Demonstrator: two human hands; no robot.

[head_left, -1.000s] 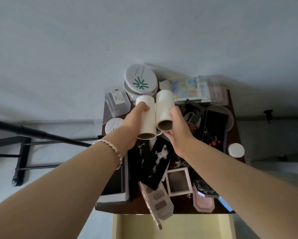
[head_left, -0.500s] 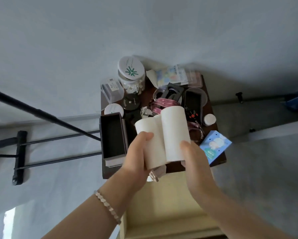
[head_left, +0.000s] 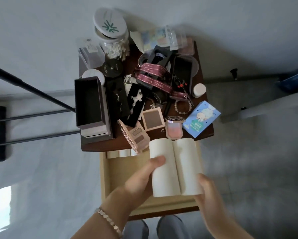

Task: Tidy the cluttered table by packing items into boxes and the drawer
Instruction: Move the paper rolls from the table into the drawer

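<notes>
- Cream rolls (head_left: 175, 169), side by side, hang over the open drawer (head_left: 102, 178).
- Grip of the left hand (head_left: 141, 176) wraps one roll, grip of the right hand (head_left: 207, 192) the other.
- Uneven release could tip one out; the overhanging palette (head_left: 136, 135) could get knocked in.

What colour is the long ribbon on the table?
The ribbon is dark red with pale printed marks; the head view, the only one, shows it clearly.

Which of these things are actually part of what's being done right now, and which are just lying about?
In use: left hand, right hand, left white roll, right white roll, open drawer.
Lying about: cotton-swab jar, blue box, open black box, maroon ribbon, eyeshadow palette.
</notes>
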